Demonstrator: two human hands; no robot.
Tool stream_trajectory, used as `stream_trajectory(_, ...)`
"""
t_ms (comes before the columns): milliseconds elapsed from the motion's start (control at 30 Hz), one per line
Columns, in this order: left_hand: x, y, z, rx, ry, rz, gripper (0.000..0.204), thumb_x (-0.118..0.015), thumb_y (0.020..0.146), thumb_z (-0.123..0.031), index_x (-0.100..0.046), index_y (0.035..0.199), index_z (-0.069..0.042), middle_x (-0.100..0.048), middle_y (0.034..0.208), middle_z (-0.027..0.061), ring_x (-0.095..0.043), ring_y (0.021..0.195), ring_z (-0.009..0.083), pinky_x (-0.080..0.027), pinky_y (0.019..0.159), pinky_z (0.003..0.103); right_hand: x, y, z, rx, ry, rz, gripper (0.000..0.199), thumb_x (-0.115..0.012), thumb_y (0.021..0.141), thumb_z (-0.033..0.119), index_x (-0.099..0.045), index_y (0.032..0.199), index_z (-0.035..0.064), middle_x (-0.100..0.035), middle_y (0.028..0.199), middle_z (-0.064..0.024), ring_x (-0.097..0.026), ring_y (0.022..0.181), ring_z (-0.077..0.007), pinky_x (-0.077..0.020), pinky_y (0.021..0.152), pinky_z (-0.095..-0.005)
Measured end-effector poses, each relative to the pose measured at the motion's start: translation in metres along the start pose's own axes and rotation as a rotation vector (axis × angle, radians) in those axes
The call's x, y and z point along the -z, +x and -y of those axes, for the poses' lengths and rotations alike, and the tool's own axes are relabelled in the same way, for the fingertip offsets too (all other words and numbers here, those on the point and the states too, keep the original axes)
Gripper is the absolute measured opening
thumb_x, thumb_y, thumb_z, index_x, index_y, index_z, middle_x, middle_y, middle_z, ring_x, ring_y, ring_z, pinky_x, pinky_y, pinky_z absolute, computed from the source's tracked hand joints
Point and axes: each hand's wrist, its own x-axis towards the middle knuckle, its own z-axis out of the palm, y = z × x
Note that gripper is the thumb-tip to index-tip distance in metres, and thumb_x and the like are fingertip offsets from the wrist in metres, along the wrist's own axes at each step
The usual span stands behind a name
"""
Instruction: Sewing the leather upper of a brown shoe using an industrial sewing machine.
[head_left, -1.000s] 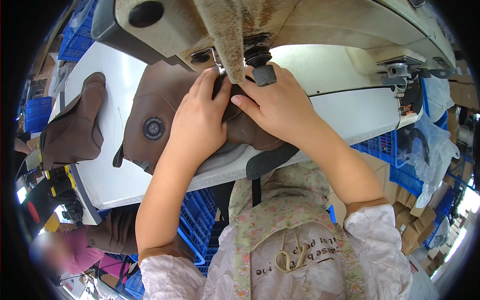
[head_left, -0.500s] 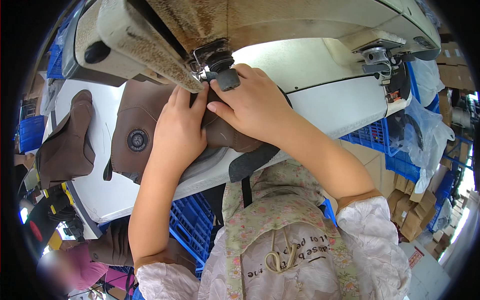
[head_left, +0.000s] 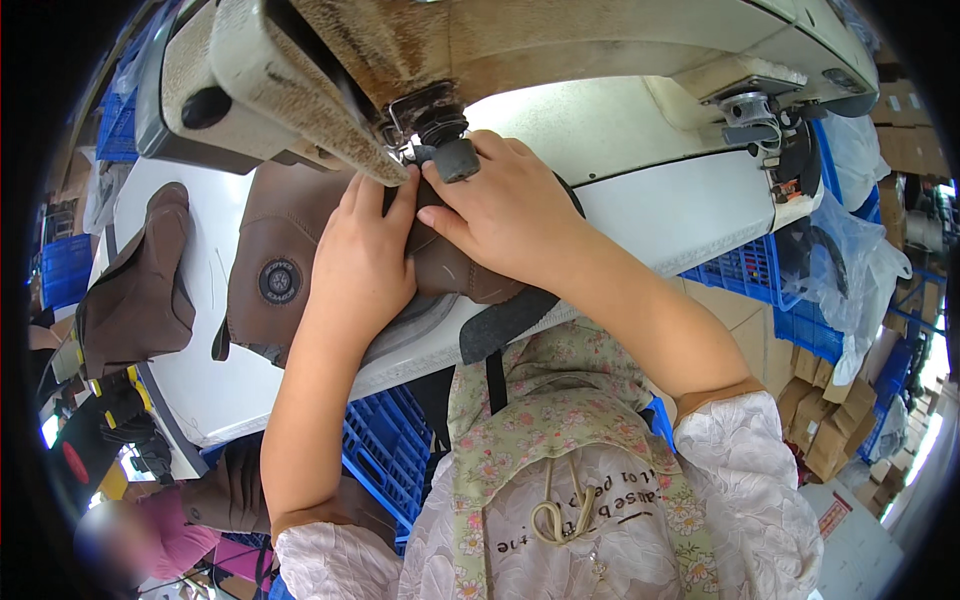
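Beneath the needle area of a sewing machine (head_left: 425,125) lies a brown leather shoe upper (head_left: 275,228) with a round dark badge on its side. My left hand (head_left: 365,235) grips the leather, fingertips close to the presser foot. On the other side my right hand (head_left: 505,205) holds the same upper, its thumb toward the left hand and its fingers partly hidden behind a dark knob. A black flap (head_left: 505,325) hangs from the upper over the table's front edge. The needle and the stitching spot are hidden by the machine head and my fingers.
Another brown leather upper (head_left: 145,285) rests at the left on the white table (head_left: 205,395). Blue crates (head_left: 385,450) stand below the front edge and at the right (head_left: 745,270). Cardboard boxes (head_left: 825,420) are stacked at the far right. A person in pink (head_left: 180,535) is at the lower left.
The view has shifted slightly, so everything at the left appears a little further right. Both hands keep their places on the upper.
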Motion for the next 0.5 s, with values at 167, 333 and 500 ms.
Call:
stream_trajectory(167,0.006,-0.003,-0.001,-0.060,0.169,-0.012,0.063,-0.067,0.067,-0.002,-0.057,0.128,0.001,-0.055,0.126,0.0185,-0.051,0.123,0.0350,-0.046,0.099,0.042,0.008,-0.002,-0.007,-0.028,0.154,0.142,0.031,-0.065,0.089,0.029,-0.069,0.104,0.0028,-0.065,0.100,-0.0119,-0.058,0.103,-0.0322,-0.0492,0.085,-0.0422)
stream_trajectory(333,0.001,-0.012,0.001,-0.087,0.099,-0.050,0.066,-0.063,0.062,0.006,-0.059,0.127,-0.003,-0.057,0.130,0.0184,-0.053,0.125,0.0336,-0.045,0.101,0.042,0.007,-0.009,-0.021,0.036,0.261,0.057,0.031,-0.066,0.089,0.026,-0.070,0.106,0.0013,-0.065,0.101,-0.0130,-0.057,0.104,-0.0335,-0.0491,0.087,-0.0417)
stream_trajectory(500,0.003,-0.013,0.003,-0.104,0.164,-0.025,0.065,-0.065,0.062,0.004,-0.060,0.127,-0.003,-0.056,0.131,0.0169,-0.053,0.125,0.0316,-0.046,0.101,0.041,0.005,-0.008,-0.018,0.050,0.233,0.039,0.024,-0.068,0.085,0.022,-0.068,0.096,0.0006,-0.064,0.100,-0.0089,-0.058,0.101,-0.0279,-0.0502,0.089,-0.0382)
